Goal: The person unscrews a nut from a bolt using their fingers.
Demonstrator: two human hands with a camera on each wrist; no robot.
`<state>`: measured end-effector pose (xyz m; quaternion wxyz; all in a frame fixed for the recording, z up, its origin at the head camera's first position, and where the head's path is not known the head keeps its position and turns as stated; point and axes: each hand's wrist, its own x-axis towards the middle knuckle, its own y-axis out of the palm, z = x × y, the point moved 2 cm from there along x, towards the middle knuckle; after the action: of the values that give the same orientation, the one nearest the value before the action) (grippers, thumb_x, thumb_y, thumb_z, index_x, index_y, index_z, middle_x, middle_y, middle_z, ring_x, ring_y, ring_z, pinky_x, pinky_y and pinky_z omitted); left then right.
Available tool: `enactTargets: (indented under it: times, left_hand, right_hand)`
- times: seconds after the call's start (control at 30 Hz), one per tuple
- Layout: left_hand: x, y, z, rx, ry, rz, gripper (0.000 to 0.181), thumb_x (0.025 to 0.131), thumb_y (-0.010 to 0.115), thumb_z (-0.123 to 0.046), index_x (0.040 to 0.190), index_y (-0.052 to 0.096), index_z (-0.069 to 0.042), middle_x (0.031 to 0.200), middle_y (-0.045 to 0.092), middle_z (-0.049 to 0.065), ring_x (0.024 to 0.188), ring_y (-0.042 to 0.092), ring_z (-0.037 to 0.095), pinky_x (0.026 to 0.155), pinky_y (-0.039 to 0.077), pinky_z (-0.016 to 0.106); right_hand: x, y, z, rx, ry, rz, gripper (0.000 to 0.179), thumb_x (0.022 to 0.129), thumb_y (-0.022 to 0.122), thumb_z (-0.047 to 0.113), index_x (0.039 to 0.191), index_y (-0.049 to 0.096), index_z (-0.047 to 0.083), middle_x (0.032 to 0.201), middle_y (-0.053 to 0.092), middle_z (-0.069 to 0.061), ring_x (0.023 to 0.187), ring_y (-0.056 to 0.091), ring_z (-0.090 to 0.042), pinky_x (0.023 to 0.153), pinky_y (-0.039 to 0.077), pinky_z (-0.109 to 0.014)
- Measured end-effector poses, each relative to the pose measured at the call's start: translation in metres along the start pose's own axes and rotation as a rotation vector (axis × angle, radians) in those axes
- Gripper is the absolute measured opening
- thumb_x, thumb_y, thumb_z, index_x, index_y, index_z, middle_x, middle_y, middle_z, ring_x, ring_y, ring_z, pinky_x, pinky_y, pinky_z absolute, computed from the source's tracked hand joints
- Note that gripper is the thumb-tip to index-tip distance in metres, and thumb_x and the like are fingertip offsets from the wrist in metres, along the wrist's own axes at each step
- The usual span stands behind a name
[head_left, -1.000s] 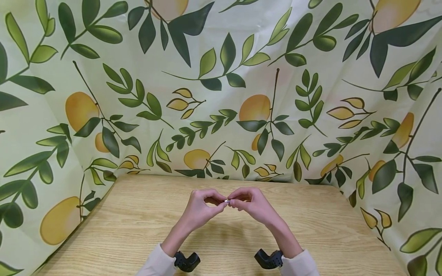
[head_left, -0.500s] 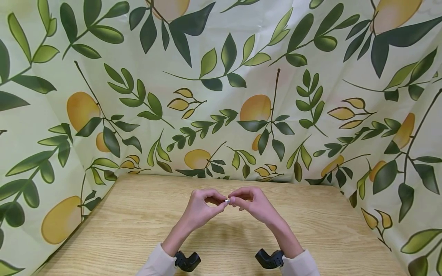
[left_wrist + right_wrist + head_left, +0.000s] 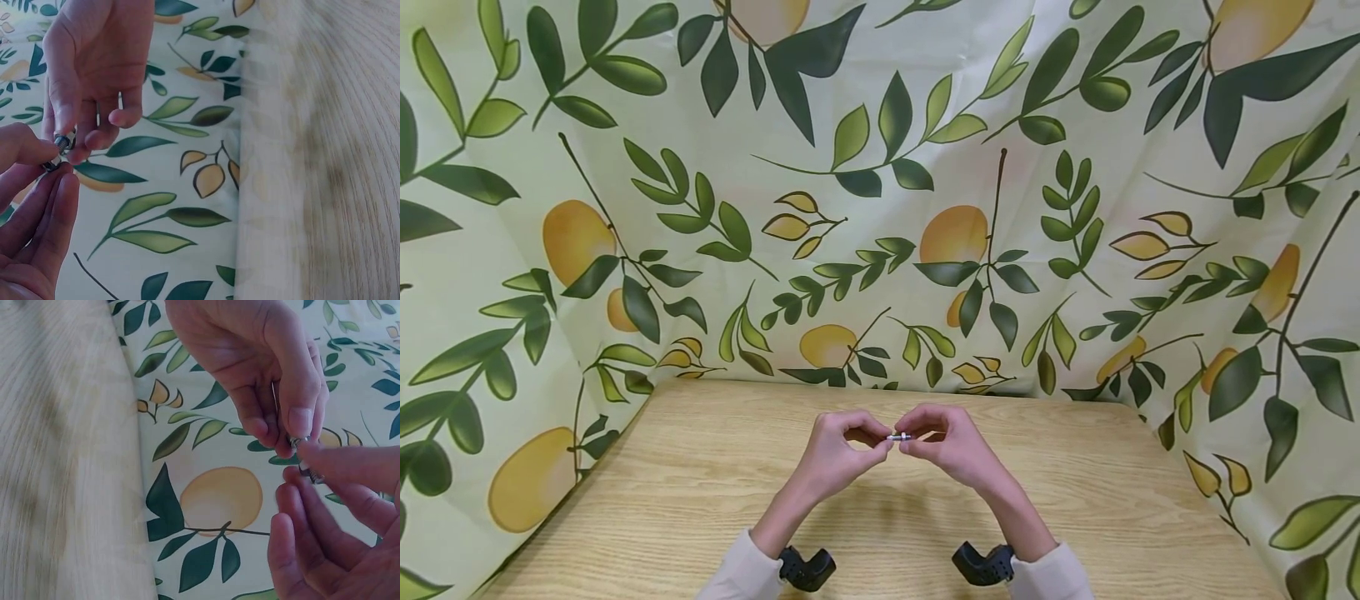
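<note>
A small silvery metal bolt lies level between the two hands, above the table. My left hand pinches its left end between thumb and fingertips. Near its right end sits a wider ring that looks like a nut, with the thumb and fingertips of my right hand about it. The left wrist view has the right hand beyond the left hand, the bolt partly covered by fingers. In the right wrist view the nut shows between the right hand's thumb and fingers.
Both hands are over a light wooden table. Fabric printed with leaves and fruit hangs behind the table and along its sides. A black wrist camera is on the left wrist, another black camera on the right.
The right thumb and fingertips have drawn apart and slightly right, so more of the bolt and the nut shows than before. My left hand has stayed in place.
</note>
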<state>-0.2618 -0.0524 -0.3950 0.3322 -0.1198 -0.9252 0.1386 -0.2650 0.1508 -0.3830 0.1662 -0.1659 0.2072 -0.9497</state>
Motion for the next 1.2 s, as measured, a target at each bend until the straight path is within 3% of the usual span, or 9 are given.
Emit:
enactTargets:
  times: [0.27,0.63,0.9,1.2]
  left_hand:
    - [0.0001,-0.0003,0.0004,-0.004,-0.007,-0.009,0.013,0.085,0.079,0.0,0.09,0.079,-0.012,0.086,0.079,0.003,0.074,0.074,0.009,0.072,0.065,0.032]
    - [0.0,0.0,0.0005,-0.006,0.0,-0.007,0.011,0.085,0.079,0.0,0.089,0.079,-0.01,0.086,0.079,0.004,0.074,0.073,0.008,0.071,0.065,0.034]
    - [0.0011,-0.0001,0.0006,-0.006,0.011,-0.015,0.012,0.084,0.079,0.0,0.088,0.079,-0.011,0.085,0.079,0.003,0.074,0.073,0.008,0.07,0.065,0.031]
    - [-0.0003,0.0,0.0017,-0.019,-0.009,-0.01,0.012,0.084,0.079,0.001,0.089,0.079,-0.011,0.086,0.079,0.004,0.074,0.074,0.009,0.071,0.065,0.029]
  right_hand:
    - [0.0009,-0.0015,-0.0012,0.045,0.009,0.075,0.025,0.101,0.067,0.019,0.114,0.073,-0.001,0.101,0.077,-0.019,0.088,0.073,-0.017,0.075,0.062,-0.031]
    - [-0.0007,-0.0016,0.0,-0.015,0.004,0.016,0.021,0.092,0.077,0.014,0.11,0.074,0.004,0.105,0.074,-0.013,0.095,0.068,-0.018,0.081,0.058,-0.027]
    - [0.0008,-0.0018,0.0002,0.039,0.033,0.086,0.026,0.102,0.066,0.02,0.116,0.072,-0.001,0.103,0.076,-0.018,0.09,0.072,-0.017,0.077,0.062,-0.032]
    - [0.0002,0.0002,-0.0006,0.019,0.01,0.01,0.027,0.093,0.077,0.016,0.114,0.071,0.001,0.106,0.074,-0.014,0.094,0.069,-0.016,0.081,0.059,-0.027]
